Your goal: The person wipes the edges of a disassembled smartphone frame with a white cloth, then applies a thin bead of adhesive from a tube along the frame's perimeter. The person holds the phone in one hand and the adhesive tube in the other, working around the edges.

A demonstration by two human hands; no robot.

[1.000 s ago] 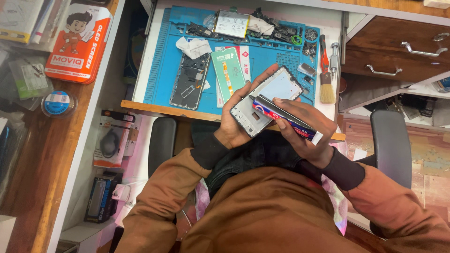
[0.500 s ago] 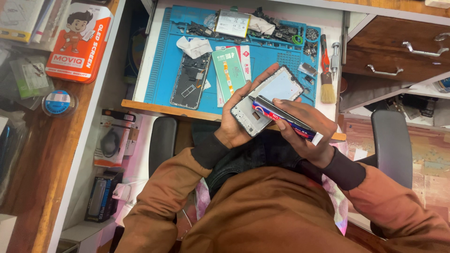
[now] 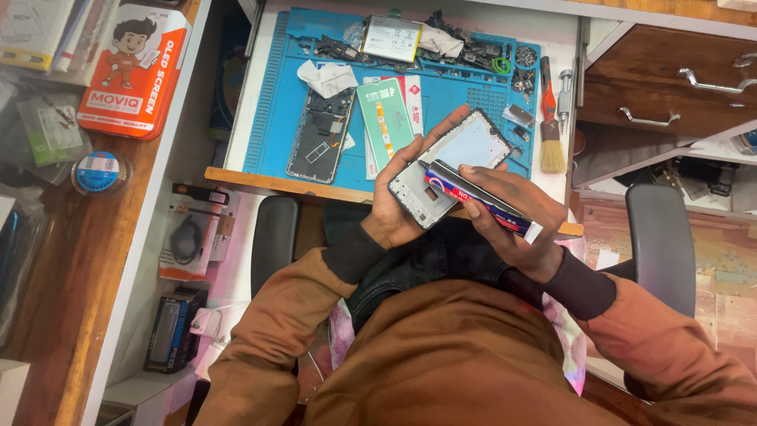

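Head view, looking down over brown sleeves. Left hand point(image 3: 402, 207) wrapped around a phone frame point(image 3: 451, 166) with its pale inside turned up, fingers along the upper edge, thumb at the lower corner. Right hand point(image 3: 516, 222) clasped on a flat tube point(image 3: 481, 201) — dark, with red and blue print — lying across the frame's lower right edge and touching it. Both held just above the near edge of the blue work mat point(image 3: 272, 110). On the mat: an opened phone body point(image 3: 319, 136), a green flat part point(image 3: 385, 118), a battery point(image 3: 392, 39). Beside the mat's right edge — a brush point(image 3: 550, 126) with an orange handle.
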